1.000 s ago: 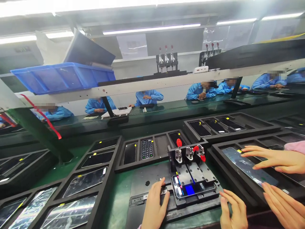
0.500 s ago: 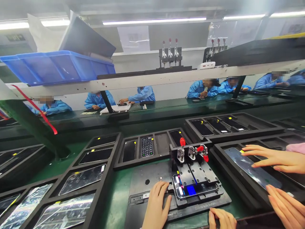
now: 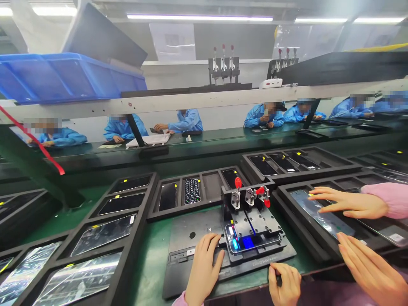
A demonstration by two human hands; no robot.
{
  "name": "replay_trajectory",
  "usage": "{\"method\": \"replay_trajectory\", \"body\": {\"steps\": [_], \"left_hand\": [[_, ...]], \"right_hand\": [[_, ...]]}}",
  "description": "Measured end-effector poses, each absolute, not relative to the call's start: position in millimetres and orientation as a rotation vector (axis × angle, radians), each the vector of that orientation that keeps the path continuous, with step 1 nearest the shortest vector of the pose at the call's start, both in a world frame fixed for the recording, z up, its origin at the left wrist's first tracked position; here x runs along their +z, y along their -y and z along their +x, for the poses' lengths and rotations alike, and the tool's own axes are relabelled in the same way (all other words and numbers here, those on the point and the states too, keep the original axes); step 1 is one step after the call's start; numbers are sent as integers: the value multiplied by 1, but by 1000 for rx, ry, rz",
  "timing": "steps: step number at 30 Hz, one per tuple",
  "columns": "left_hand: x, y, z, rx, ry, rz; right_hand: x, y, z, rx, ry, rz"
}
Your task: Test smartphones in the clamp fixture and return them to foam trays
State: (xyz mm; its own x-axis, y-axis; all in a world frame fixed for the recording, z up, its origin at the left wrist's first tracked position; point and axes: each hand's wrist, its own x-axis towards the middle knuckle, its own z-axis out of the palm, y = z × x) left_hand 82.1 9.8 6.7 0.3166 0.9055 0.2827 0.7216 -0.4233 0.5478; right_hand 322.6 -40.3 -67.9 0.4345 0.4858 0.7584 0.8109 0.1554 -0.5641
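Note:
A black test fixture (image 3: 255, 263) stands on the green bench, and a lit phone screen (image 3: 251, 243) showing a blue patch lies under its clamp plates. My left hand (image 3: 204, 265) rests on the fixture's left side, fingers stretched and thumb apart, holding nothing. By the fixture's front right corner, my right hand (image 3: 284, 282) is loosely curled at the bench edge, with nothing visible in it. Two red-tipped toggle clamps (image 3: 262, 195) are folded down, while the left red-tipped clamp (image 3: 238, 183) points up.
At right, a co-worker's hand (image 3: 353, 202) touches a phone screen in a tray (image 3: 287, 225); their other hand (image 3: 369, 263) is nearer me. More foam trays (image 3: 149, 214) of screens lie left and behind. Overhead, a shelf (image 3: 178, 102) carries a blue bin (image 3: 70, 76). People in blue sit beyond.
The camera view has shifted, so the bench sits further left and slightly higher. Both my hands keep their places by the fixture, and the screen still shows its blue patch.

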Motion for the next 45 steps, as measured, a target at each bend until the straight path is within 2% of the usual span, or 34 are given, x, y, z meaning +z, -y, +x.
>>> {"method": "replay_trajectory", "body": {"steps": [8,15,20,28,32,37,45], "left_hand": [[17,-16,94,857,-1528,2274],[15,-19,92,866,-1524,2310],[14,-19,92,884,-1525,2317],[14,-20,93,903,-1445,2304],[17,-21,92,863,-1451,2304],[24,-21,92,799,-1476,2304],[16,-14,26,829,-1673,2246]], "right_hand": [[-30,43,307,-328,1212,-1321],[30,-2,332,-345,1189,-1473],[61,-47,355,-177,1381,-1592],[67,-60,355,-122,1416,-1585],[85,-54,355,-215,1276,-1580],[105,-32,351,-144,1123,-1392],[77,4,332,-109,1299,-1231]]}}
